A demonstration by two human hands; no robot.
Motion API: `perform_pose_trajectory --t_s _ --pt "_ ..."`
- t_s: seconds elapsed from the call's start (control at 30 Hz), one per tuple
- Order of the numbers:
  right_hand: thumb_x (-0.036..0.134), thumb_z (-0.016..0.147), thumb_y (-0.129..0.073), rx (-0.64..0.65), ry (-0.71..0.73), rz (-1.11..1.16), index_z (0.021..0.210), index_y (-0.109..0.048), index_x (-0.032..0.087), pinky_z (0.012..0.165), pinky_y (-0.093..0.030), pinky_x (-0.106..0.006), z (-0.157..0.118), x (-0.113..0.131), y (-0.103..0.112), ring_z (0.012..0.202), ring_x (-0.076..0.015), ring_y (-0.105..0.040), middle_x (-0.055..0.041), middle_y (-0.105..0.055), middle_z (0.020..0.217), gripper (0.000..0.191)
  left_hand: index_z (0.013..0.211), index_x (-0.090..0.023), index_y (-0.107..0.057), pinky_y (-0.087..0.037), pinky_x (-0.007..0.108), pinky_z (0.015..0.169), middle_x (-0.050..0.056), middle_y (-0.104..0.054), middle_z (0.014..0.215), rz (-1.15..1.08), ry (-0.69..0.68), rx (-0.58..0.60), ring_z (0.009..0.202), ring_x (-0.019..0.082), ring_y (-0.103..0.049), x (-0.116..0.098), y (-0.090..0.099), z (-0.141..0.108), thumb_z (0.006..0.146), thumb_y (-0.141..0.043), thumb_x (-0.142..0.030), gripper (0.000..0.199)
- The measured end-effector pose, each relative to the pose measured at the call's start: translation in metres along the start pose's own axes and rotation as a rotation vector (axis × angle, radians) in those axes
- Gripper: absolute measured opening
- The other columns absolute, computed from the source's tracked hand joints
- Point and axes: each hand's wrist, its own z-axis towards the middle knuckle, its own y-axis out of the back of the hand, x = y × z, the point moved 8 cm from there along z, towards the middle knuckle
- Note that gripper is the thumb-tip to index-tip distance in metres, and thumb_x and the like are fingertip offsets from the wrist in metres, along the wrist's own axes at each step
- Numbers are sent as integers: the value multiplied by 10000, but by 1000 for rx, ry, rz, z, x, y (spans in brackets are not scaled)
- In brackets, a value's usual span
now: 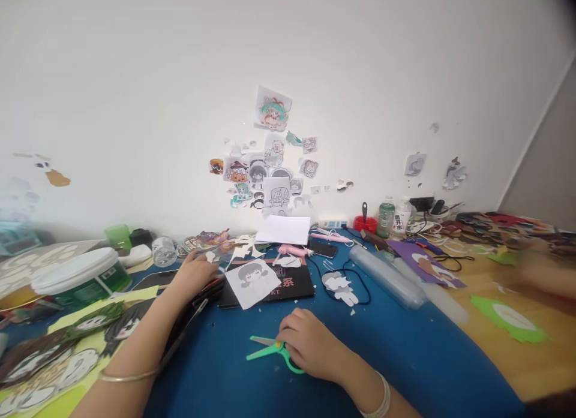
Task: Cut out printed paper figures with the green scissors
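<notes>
Forearms enter from the bottom edge, each with a bangle at the wrist. On the blue surface, the right hand is curled around the handles of green scissors, whose blades stand apart and point left. The left hand reaches further in, palm down, beside the left edge of a black book; whether its fingers grip anything, I cannot tell.

On the book lies a drawing of a figure with bunched hair, tilted and overhanging the near edge. Right of the book, a white cutout rests within the loop of a dark cord, with a plastic roll just beyond. Behind are a phone, white paper, a red bowl and two bottles. At left, cutouts lie on yellow sheets in front of a lidded tub. Pictures cover part of the wall. At far right, another person's hand is blurred above green paper.
</notes>
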Motion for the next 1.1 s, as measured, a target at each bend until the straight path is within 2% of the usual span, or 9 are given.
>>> perform_pose_trajectory --t_s 0.07,0.2,0.3,0.4,0.47,0.67,0.8,0.97,1.1 --pt "110 851 -408 -6 5 4 938 -594 190 720 -360 -282 -1 1 1 833 -157 -463 -42 -581 938 220 615 -200 -586 -199 439 1005 88 -649 707 14 37 -73 934 270 -551 -3 21 -2 734 -501 -212 148" --pt "93 802 -439 -127 -109 133 954 -587 198 746 -378 -302 3 -13 13 866 -169 -488 -45 -591 950 237 740 -173 -563 -404 366 789 93 -629 681 -150 134 -186 734 248 -594 -33 44 -12 817 -388 -304 232" --pt "165 813 -446 -317 -293 486 1113 -501 191 728 -415 -305 15 -46 25 824 -163 -535 -52 -611 920 307 830 -172 -532 -444 260 659 51 -633 760 -508 97 -241 720 183 -587 -81 34 -23 855 -287 -347 303" --pt "318 827 -453 -440 -443 930 1223 -387 168 612 -436 -270 34 -79 21 649 -131 -557 -33 -626 789 428 878 -178 -526 -459 267 684 47 -634 791 -771 -1 -218 745 170 -584 -131 13 -33 868 -244 -334 323" --pt "384 759 -541 -525 -547 1112 1157 -446 151 500 -400 -225 41 -95 15 553 -111 -524 -18 -613 714 470 984 -186 -514 -459 287 729 68 -636 886 -865 -81 -177 816 180 -586 -155 4 -40 871 -256 -316 310" --pt "392 614 -694 -642 -552 1367 897 -587 140 458 -390 -198 39 -99 11 500 -88 -509 1 -591 643 394 1039 -176 -507 -459 285 735 71 -625 840 -901 -214 -103 784 173 -579 -174 -2 -51 867 -290 -284 297" --pt "373 711 -618 -696 -490 1225 1060 -491 175 474 -422 -213 27 -94 28 520 -107 -546 -18 -625 721 420 1137 -203 -471 -455 239 743 37 -632 839 -985 -299 -81 773 140 -581 -177 -2 -54 876 -301 -279 321" --pt "235 763 -557 -668 -308 653 885 -584 195 627 -475 -254 20 -65 55 674 -136 -583 -33 -629 829 132 1123 -199 -471 -456 218 630 0 -630 716 -1030 -147 -151 609 124 -568 -160 -7 -53 866 -334 -320 315" --pt "172 765 -539 -652 -225 543 858 -629 206 722 -491 -285 23 -48 54 809 -165 -594 -49 -637 941 134 1104 -192 -481 -457 220 606 -13 -631 666 -1013 -53 -209 562 125 -568 -151 -5 -53 853 -361 -347 318"
